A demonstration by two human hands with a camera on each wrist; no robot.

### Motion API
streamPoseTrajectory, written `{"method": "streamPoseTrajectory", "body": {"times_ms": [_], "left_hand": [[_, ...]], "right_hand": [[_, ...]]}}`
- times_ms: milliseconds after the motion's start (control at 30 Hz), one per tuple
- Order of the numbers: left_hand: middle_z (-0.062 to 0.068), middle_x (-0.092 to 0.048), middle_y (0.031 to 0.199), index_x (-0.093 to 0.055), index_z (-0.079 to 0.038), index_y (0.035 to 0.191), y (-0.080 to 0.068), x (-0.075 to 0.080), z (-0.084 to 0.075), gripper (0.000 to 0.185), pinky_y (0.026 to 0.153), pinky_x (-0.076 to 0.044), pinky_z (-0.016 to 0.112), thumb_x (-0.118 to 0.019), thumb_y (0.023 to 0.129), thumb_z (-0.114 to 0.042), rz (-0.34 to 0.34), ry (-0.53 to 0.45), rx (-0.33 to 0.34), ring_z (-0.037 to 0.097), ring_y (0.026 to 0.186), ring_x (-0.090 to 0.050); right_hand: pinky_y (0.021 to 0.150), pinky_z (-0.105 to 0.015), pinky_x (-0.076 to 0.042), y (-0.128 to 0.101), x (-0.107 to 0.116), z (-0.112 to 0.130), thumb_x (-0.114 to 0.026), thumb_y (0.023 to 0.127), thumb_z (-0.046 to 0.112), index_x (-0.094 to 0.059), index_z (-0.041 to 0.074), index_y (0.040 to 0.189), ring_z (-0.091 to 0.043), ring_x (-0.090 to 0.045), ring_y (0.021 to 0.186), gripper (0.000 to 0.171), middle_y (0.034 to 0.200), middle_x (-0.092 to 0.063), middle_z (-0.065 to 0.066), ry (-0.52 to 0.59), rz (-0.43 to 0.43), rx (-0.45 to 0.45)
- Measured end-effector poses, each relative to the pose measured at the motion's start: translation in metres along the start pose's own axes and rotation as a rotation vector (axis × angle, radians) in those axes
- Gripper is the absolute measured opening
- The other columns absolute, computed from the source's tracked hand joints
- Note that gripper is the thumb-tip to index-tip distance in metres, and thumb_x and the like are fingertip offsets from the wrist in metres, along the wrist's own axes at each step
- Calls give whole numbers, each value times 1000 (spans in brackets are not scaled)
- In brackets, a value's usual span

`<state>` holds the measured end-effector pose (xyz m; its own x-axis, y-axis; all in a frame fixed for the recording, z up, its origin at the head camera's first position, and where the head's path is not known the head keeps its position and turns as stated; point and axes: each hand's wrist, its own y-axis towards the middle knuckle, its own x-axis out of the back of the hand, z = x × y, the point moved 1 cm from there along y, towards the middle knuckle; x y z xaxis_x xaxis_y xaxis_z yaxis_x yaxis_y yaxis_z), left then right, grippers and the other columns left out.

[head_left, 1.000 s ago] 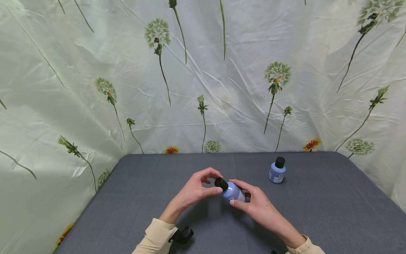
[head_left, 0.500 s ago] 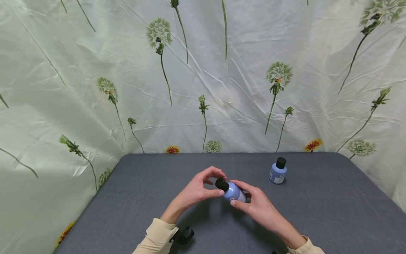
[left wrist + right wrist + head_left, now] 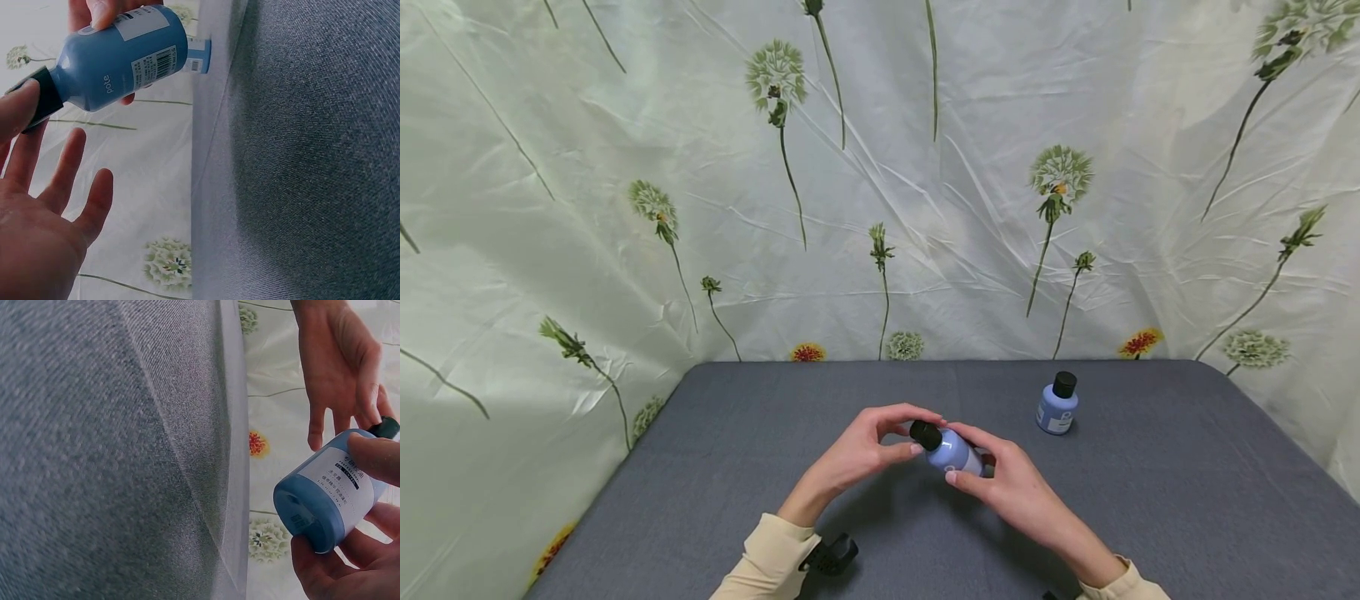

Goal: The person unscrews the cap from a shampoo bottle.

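A small blue bottle (image 3: 953, 453) with a white label is held tilted above the table, its black cap (image 3: 926, 434) pointing up and to the left. My right hand (image 3: 1011, 487) grips the bottle's body, thumb on the near side and fingers on the far side. At the cap is my left hand (image 3: 861, 450); the left wrist view shows its thumb on the cap (image 3: 49, 99) and a finger behind, with the other fingers spread. Label print and the bottle's base (image 3: 306, 512) show in the right wrist view.
Another blue bottle (image 3: 1057, 408) with a black cap stands upright at the back right of the grey cloth-covered table (image 3: 760, 433). Behind the table hangs a pale curtain (image 3: 940, 208) printed with dandelions. A black device (image 3: 831, 555) is strapped at the left wrist.
My left fingers have shifted over the cap, the index finger reaching farther right and the thumb drawing slightly back left. The right hand and the tilted bottle stay almost still.
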<state>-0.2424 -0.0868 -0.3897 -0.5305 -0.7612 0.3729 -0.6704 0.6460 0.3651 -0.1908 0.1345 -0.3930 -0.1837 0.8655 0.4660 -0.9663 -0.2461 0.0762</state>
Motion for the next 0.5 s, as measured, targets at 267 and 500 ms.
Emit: {"method": "streamPoseTrajectory", "body": {"times_ms": [267,500], "left_hand": [[-9,-68,112,-69,-14,117,0,0,-2,33,94,-44,52,-78,87,-22,-93,63,106,14,108,-58],[-10,-68,104,-70,-12,110,1,-1,-3,32,93,-43,52,-82,82,-22,-141,81,134,13,103,-59]], "right_hand": [[85,-44,-49,0,-1,-1,-79,85,22,-58,12,137,-24,-61,106,58,132,-59,-11,5,10,21],[84,-43,-50,-1,-2,-1,-79,85,24,-58,11,137,-24,-60,106,58,134,-58,-11,-2,14,23]]}}
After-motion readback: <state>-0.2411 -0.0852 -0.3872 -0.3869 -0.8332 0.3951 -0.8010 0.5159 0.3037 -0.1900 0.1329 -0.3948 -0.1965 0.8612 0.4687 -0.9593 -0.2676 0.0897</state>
